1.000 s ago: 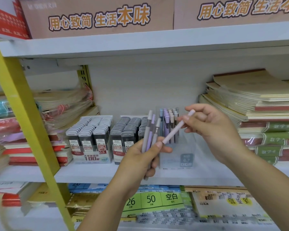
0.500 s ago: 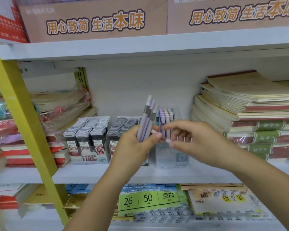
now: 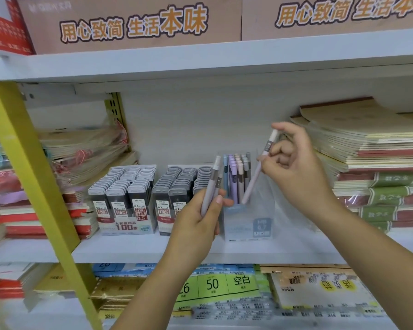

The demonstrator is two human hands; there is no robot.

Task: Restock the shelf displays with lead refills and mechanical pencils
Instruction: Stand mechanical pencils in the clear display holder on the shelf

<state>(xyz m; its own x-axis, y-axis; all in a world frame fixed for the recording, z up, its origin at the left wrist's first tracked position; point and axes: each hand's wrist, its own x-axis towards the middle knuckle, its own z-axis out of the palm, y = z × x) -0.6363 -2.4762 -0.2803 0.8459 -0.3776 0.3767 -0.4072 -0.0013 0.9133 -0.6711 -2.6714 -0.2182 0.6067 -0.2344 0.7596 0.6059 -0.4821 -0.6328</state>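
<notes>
Pink-lilac plastic makes the slim mechanical pencil [image 3: 256, 173] that the right hand [image 3: 298, 172] pinches near its upper end between thumb and forefinger, with the other fingers loosely curled. Its long axis is tilted: the cap points up and to the right, the tip down and to the left. The tip is at the open top of the clear plastic display box [image 3: 248, 225], on its right front side. So the box lies below and a little left of the right hand, and this hand is the nearer one. I judge that the coming move needs the pencil turned more upright and let down into a free place. Whether the tip is inside the wall, I cannot tell.

The left hand [image 3: 198, 222] is just left of the box. Its fingers are curled around the lilac-grey spare pencils [image 3: 210, 186], which it holds nearly upright, caps up. I count two, one partly behind the other.

In the box are the standing pastel pencils [image 3: 236, 177], caps up. They are too close together for an exact count, roughly a dozen.

Further left, on the same white shelf board [image 3: 129, 248], are two display trays of dark lead refill cases [image 3: 126, 198], each with three columns. The left hand partly covers the right tray. At the far right lies one tall stack of paper notebooks [image 3: 379, 144].
</notes>
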